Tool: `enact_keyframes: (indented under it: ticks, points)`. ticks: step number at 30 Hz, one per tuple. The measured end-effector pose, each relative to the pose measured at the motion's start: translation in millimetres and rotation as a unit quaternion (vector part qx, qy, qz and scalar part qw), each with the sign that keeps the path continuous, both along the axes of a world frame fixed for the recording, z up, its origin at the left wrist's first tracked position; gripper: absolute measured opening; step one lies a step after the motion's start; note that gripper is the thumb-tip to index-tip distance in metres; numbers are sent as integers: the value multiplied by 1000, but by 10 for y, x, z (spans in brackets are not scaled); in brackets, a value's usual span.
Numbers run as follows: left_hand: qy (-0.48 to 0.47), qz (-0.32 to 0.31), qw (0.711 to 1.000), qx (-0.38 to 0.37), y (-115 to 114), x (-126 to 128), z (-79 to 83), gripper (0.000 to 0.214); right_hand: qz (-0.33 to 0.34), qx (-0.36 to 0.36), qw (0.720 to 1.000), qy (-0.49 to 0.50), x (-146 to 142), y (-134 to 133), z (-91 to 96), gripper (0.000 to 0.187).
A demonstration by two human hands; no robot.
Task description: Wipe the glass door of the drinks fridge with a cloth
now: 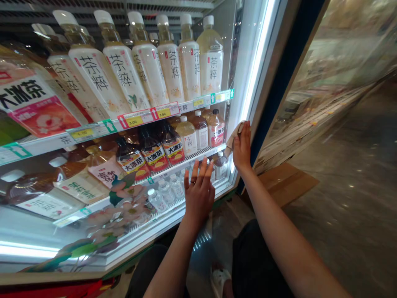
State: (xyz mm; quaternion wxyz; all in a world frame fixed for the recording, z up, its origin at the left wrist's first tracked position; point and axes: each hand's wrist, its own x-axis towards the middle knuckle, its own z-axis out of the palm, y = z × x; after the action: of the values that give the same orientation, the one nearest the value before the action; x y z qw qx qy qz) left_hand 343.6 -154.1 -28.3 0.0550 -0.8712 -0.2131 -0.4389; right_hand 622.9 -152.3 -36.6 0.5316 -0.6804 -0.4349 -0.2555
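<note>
Within a lit display cooler (pixel 259 58), bottled drinks (pixel 173 72) are ranked on shelves (pixel 173 169), while a beige cloth (pixel 230 142) is held by the right hand (pixel 243 148) against the right edge, and the left hand (pixel 199 192), opened with fingers parted, is placed before the lower shelves, contact with the front being indiscernible.

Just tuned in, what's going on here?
A person's right hand holds a thin beige cloth at the right edge of a lit, white, glass-fronted drinks cooler. The left hand, empty with fingers spread, is lower, before the cooler; whether it touches is unclear. Tall, white-labelled plastic bottles stand inside.
</note>
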Motion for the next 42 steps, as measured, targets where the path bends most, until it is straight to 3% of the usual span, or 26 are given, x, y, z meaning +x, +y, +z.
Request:
enact_keyframes:
  ticks: [5, 12, 19, 26, 42]
  points:
    - [10, 6, 1000, 2, 10, -5, 2, 70, 14, 28, 997, 70, 112, -34, -47, 81]
    - [6, -3, 1000, 0, 18, -9, 15, 68, 15, 30, 998, 51, 249, -60, 11, 83]
    - [4, -4, 1000, 3, 14, -10, 36, 66, 4, 36, 995, 92, 372, -86, -37, 81]
    - [21, 3, 1000, 5, -1, -14, 20, 67, -9, 36, 996, 78, 518, -63, 69, 79]
    - [29, -20, 999, 1, -29, -29, 36, 67, -29, 30, 995, 87, 554, -55, -43, 75]
